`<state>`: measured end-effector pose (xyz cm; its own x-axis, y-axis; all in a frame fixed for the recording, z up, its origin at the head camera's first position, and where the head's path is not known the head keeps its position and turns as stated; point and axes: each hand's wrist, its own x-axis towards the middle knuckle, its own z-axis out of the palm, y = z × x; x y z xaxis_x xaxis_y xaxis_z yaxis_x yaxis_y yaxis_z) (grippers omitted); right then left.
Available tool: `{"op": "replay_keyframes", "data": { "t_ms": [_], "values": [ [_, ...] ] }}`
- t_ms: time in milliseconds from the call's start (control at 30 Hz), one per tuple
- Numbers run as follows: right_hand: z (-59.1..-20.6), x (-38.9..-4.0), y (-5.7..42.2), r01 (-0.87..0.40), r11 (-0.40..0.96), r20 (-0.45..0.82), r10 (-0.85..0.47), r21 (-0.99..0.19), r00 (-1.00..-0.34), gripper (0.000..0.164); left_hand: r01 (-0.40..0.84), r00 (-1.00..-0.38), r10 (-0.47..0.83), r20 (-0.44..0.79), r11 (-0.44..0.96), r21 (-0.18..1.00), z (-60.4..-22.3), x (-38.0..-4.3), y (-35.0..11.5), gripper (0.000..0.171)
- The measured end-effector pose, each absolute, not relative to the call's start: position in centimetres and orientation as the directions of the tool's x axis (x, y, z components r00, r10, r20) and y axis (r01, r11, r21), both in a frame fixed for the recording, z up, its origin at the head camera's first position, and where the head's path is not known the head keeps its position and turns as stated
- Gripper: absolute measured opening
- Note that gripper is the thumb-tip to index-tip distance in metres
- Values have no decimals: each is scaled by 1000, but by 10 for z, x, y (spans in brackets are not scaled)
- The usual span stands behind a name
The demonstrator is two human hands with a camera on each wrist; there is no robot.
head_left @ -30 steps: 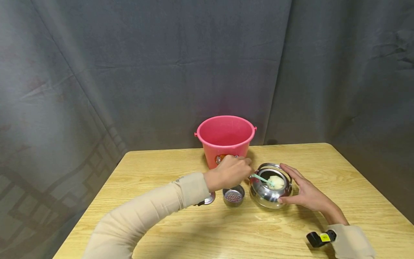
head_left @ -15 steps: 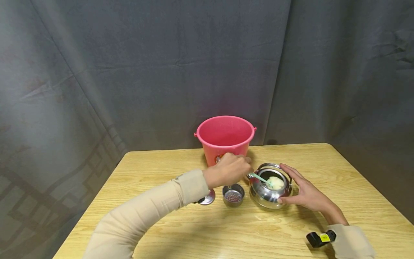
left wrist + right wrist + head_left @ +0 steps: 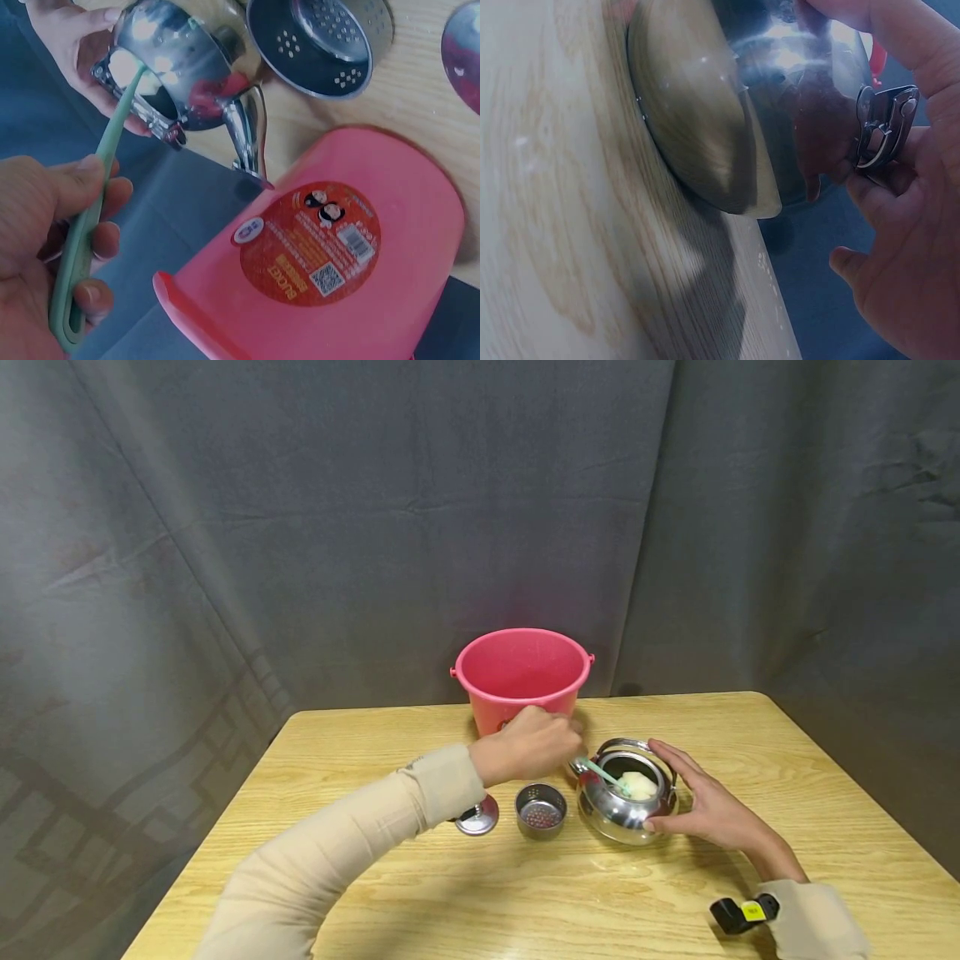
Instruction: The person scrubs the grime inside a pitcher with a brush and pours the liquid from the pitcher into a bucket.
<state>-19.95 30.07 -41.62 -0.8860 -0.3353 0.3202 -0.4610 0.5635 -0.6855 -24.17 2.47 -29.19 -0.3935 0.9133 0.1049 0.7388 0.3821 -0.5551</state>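
Right now the left hand (image 3: 534,745) grips a long pale-green plastic handle, part of a brush (image 3: 602,772) with a rounded cream-white head, its fingers curled round the shaft and the thumb laid along it. The handle slants down toward the kettle, and the head sits in the round open mouth of that squat, shiny stainless-steel kettle (image 3: 618,811).

The kettle stands on the pale wood-grained bench (image 3: 465,902), toward the person's right, its spout pointing left. The right hand (image 3: 708,807) holds it from the right, thumb on the near side of the body and fingers at the far side by the metal hoop handle; thumb and fingers are spread wide apart around it.

Just left of the kettle, not touching it, stands a small round metal strainer cup (image 3: 540,832) with perforated walls. Beside that lies a small shiny round metal lid (image 3: 482,817), partly hidden by the left sleeve (image 3: 442,789). Behind the left hand stands a bright pink plastic bucket (image 3: 487,712), with a round red label on its side. Dark grey curtain cloth (image 3: 412,543) hangs beyond the bench.
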Motion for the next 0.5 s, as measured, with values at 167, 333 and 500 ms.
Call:
{"op": "replay_keyframes", "data": {
  "t_ms": [167, 333, 500],
  "values": [
    [-416, -199, 300, -459, 564, 319, -333, -686, -887, 107, 730, -361, 926, 114, 356, -584, -290, -245, 26, 22],
    [-415, -197, 299, -467, 565, 327, -337, -680, -883, 107, 740, -360, 928, 94, 345, -577, -286, -246, 28, 24],
    [-415, -197, 299, -457, 570, 316, -334, -683, -888, 107, 768, -364, 930, 53, 332, -548, -281, -247, 29, 24]
  ]
}}
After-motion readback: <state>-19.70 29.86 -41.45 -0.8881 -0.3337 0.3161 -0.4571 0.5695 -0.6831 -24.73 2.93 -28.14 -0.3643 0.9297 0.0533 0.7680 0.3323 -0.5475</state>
